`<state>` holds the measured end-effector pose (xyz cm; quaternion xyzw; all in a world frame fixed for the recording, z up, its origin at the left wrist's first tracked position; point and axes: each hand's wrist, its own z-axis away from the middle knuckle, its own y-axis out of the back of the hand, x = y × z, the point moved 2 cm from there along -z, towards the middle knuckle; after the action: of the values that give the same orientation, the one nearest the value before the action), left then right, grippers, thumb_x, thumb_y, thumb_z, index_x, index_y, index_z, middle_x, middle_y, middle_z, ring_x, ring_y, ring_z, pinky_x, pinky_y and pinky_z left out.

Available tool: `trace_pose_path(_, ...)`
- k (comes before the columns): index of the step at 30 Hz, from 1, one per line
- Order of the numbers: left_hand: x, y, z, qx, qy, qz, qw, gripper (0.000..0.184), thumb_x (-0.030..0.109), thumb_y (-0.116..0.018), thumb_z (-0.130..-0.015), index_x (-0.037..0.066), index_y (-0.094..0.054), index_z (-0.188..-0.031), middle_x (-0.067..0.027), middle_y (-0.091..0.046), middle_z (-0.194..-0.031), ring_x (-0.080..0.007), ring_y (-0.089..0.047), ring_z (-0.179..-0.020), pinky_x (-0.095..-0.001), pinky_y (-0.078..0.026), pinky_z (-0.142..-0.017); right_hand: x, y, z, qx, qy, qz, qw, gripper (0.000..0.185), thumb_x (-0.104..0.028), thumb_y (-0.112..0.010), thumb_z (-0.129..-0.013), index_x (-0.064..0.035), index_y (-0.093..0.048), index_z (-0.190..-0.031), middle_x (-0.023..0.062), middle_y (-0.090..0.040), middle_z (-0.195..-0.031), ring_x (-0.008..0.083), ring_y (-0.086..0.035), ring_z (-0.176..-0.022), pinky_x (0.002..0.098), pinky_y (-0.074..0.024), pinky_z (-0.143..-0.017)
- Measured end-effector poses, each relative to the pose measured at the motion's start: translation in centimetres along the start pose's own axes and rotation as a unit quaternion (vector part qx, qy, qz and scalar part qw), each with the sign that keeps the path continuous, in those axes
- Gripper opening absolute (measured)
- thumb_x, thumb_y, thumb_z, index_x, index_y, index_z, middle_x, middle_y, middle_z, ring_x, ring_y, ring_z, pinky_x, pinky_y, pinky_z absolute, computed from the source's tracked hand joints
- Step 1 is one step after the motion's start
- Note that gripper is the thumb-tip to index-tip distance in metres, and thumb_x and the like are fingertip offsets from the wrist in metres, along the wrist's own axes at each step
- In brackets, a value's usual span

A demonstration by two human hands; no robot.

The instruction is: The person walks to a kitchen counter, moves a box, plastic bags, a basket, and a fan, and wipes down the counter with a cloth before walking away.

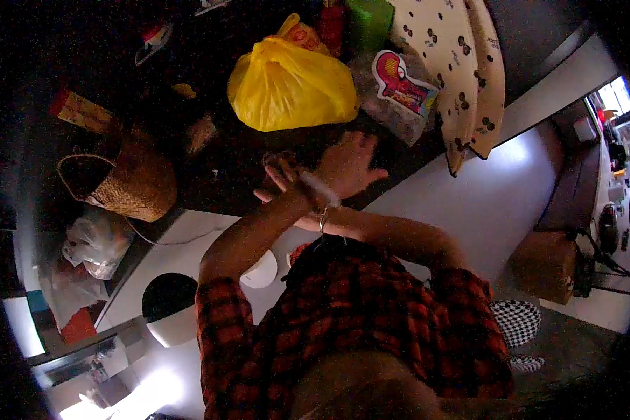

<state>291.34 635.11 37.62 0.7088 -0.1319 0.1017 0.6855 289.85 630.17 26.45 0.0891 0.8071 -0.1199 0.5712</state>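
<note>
My forearms cross at the wrists above the dark table's near edge. My left hand reaches across to the right, palm down, with thumb and fingers spread and nothing visible in it. A pale, blurred band lies at its wrist. My right hand comes out on the left from beneath my left forearm, its fingers stretched and apart. Part of it is hidden by that forearm. A shiny bracelet circles my right wrist. Just beyond both hands sits a tied yellow plastic bag.
A snack packet and a patterned cream cloth lie at the back right. On the left are a woven basket and a clear plastic bag. A black-topped white stool stands below, and a cardboard box is at far right.
</note>
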Motion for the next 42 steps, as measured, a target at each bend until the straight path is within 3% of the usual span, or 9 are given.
trace_pose_path(2,1.4,-2.4,-2.0,-0.015,-0.018,-0.047,0.999,0.067,0.036,-0.073,-0.079,0.003,-0.048,-0.131,-0.0205,-0.054,-0.117,-0.0382,-0.053,-0.111,-0.047,-0.054,-0.078,-3.0,0.5,0.8,-0.082,0.099,0.625,0.77,0.055,-0.039,-0.051,-0.092,-0.0183,-0.043,-0.143,0.0213,-0.018,-0.156,0.0477,-0.022,-0.139,0.0609,-0.025,-0.109)
trace_pose_path(6,1.1,-4.4,-4.1,-0.042,-0.017,-0.086,0.995,0.068,0.026,-0.075,-0.076,0.004,-0.046,-0.134,-0.0208,-0.053,-0.117,-0.0394,-0.052,-0.111,-0.0493,-0.052,-0.08,-1.1,1.0,1.0,-0.048,0.131,0.593,0.793,0.056,-0.039,-0.051,-0.092,-0.0173,-0.042,-0.143,0.018,-0.019,-0.157,0.0454,-0.02,-0.142,0.0589,-0.0238,-0.111)
trace_pose_path(9,0.0,-1.8,-2.7,-0.006,0.015,-0.08,0.997,0.067,0.02,-0.073,-0.076,0.006,-0.045,-0.135,-0.0209,-0.053,-0.118,-0.0386,-0.052,-0.112,-0.0502,-0.05,-0.085,-0.9,2.1,1.6,0.005,0.117,0.144,0.983,0.054,-0.037,-0.051,-0.092,-0.0166,-0.042,-0.142,0.0121,-0.026,-0.155,0.0379,-0.026,-0.141,0.0565,-0.0267,-0.111)
trace_pose_path(12,-4.1,4.1,1.2,0.047,0.032,-0.013,0.998,0.067,0.019,-0.071,-0.077,0.008,-0.043,-0.137,-0.0209,-0.051,-0.126,-0.0364,-0.049,-0.12,-0.047,-0.045,-0.096,-7.1,6.3,3.9,-0.043,0.042,0.553,0.831,0.048,-0.024,-0.063,-0.085,-0.0139,-0.054,-0.131,0.0077,-0.045,-0.141,0.0296,-0.042,-0.131,0.0501,-0.0369,-0.104)
trace_pose_path(20,-14.3,4.1,11.5,0.082,0.238,-0.012,0.968,0.065,0.019,-0.074,-0.077,0.011,-0.046,-0.135,-0.0143,-0.05,-0.132,-0.0355,-0.046,-0.125,-0.0462,-0.041,-0.103,-9.1,11.6,2.4,0.11,0.039,0.664,0.738,0.04,-0.007,-0.067,-0.076,-0.0126,-0.064,-0.116,0.0087,-0.056,-0.125,0.0266,-0.054,-0.118,0.0418,-0.049,-0.091)
trace_pose_path(27,-11.0,6.2,9.4,0.102,0.155,-0.065,0.98,0.054,0.016,-0.071,-0.079,0.01,-0.053,-0.129,-0.0135,-0.052,-0.127,-0.0329,-0.051,-0.116,-0.049,-0.045,-0.096,-6.0,8.4,3.4,0.018,0.126,0.548,0.827,0.033,-0.001,-0.064,-0.077,-0.0092,-0.065,-0.109,0.0095,-0.059,-0.123,0.0293,-0.059,-0.11,0.0413,-0.0488,-0.092)
trace_pose_path(31,-7.8,3.3,1.3,0.192,-0.124,-0.019,0.973,0.047,0.015,-0.066,-0.082,0.005,-0.053,-0.127,-0.0119,-0.054,-0.124,-0.0325,-0.051,-0.116,-0.0451,-0.043,-0.098,-8.2,13.3,4.3,0.134,0.045,0.579,0.803,0.026,-0.002,-0.063,-0.079,-0.0076,-0.064,-0.104,0.0102,-0.06,-0.119,0.031,-0.06,-0.106,0.0422,-0.0487,-0.091)
trace_pose_path(35,-4.3,-1.5,-9.3,0.138,-0.268,-0.067,0.951,0.084,0.035,-0.079,-0.072,0.017,-0.039,-0.144,-0.0137,-0.032,-0.15,-0.0346,-0.029,-0.139,-0.0647,-0.035,-0.098,-8.0,13.3,5.4,0.136,-0.04,0.617,0.774,0.028,-0.003,-0.064,-0.08,-0.0056,-0.063,-0.108,0.012,-0.059,-0.119,0.0308,-0.06,-0.105,0.043,-0.0484,-0.089)
trace_pose_path(42,-0.7,-0.3,-14.9,-0.008,-0.165,-0.174,0.971,0.117,0.05,-0.086,-0.057,0.03,-0.02,-0.151,-0.0114,-0.013,-0.159,-0.0333,-0.015,-0.146,-0.0729,-0.029,-0.095,-8.1,11.7,7.6,0.126,0.056,0.619,0.773,0.038,-0.008,-0.065,-0.081,-0.009,-0.062,-0.118,0.0101,-0.052,-0.131,0.0299,-0.054,-0.116,0.041,-0.048,-0.092)
